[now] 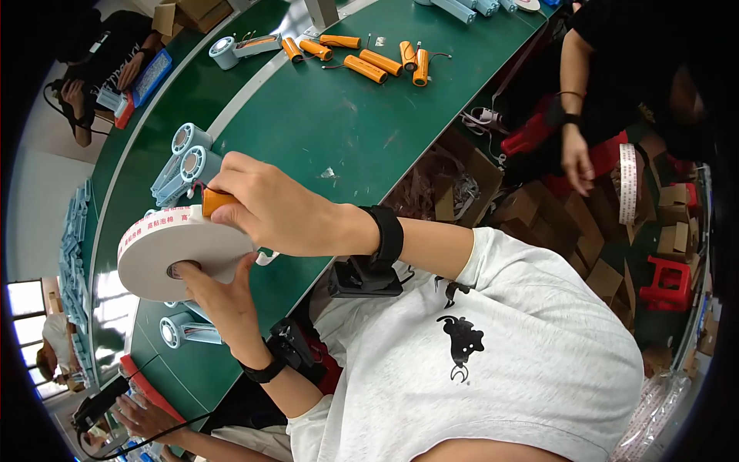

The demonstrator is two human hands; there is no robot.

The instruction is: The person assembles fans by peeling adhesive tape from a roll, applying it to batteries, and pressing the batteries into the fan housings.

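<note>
L hand (pixel 225 306) gripped tape roll (pixel 150 266), R hand (pixel 281 208) 1 battery (pixel 216 202), prob. mid-taping; 7 batteries (pixel 365 69) on desk (pixel 377 146) were prob. left.

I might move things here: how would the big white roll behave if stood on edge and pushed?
The white roll would probably roll readily, since its outline is round. It might tip sideways, as it looks thin for its breadth. It seems likely stiff rather than floppy, showing a flat disc shape with the left hand at its core.
</note>
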